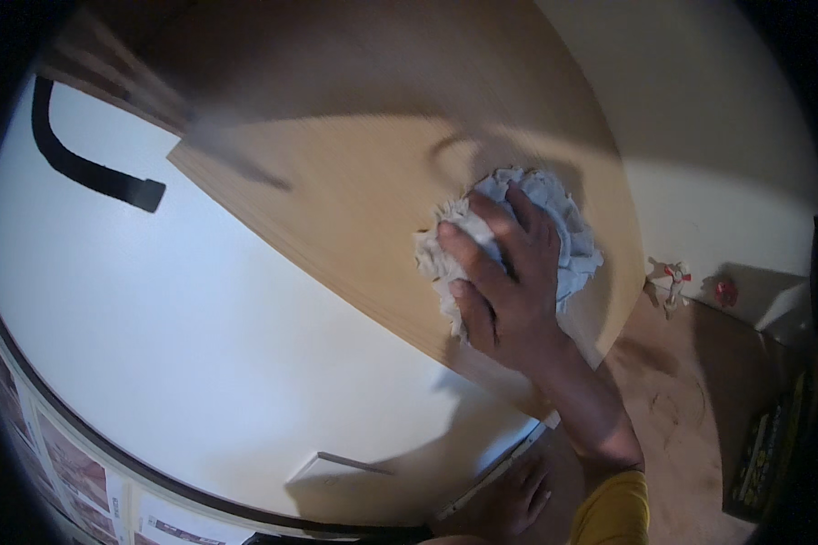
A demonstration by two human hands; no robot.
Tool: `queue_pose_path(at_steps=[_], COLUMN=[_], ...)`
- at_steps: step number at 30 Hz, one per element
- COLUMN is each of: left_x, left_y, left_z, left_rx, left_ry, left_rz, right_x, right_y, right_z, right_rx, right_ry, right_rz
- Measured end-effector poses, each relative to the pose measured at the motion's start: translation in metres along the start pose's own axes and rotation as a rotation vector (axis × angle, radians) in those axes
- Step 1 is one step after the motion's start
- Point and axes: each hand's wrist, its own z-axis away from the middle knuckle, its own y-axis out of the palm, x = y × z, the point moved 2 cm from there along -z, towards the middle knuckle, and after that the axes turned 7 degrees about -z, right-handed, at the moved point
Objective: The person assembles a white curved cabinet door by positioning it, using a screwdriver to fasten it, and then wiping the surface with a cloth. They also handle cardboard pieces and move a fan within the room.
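My right hand (509, 282) is pressed on a crumpled whitish-grey cloth (568, 241), with its fingers bent over the folds. Under the cloth lies a light wood-coloured panel (336, 200), which the cloth touches near its right side. A yellow sleeve (613, 510) shows on my right arm at the lower edge. No left hand can be made out.
A large white panel (200, 309) with a black curved handle-like piece (95, 173) borders the wood on the left. Printed sheets (77, 463) line the lower left. Small red-and-white objects (674, 282) lie by the pale wall. What looks like a bare foot (515, 500) shows below.
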Motion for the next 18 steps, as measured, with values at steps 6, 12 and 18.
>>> queue_pose_path(at_steps=[6,12,18], left_x=[0.001,-0.001,0.007], left_y=[0.038,0.028,0.041], left_z=[0.023,0.008,0.016], left_rx=[-0.038,-0.212,-0.181], left_ry=[-0.094,-0.041,-0.05], left_rz=[0.193,0.025,0.13], right_x=[0.013,0.017,0.018], right_y=[0.031,0.042,0.073], right_z=[-0.081,-0.225,-0.245], right_rx=[-0.121,0.01,0.369], right_ry=[-0.131,-0.269,-0.083], right_rz=[-0.119,-0.04,-0.017])
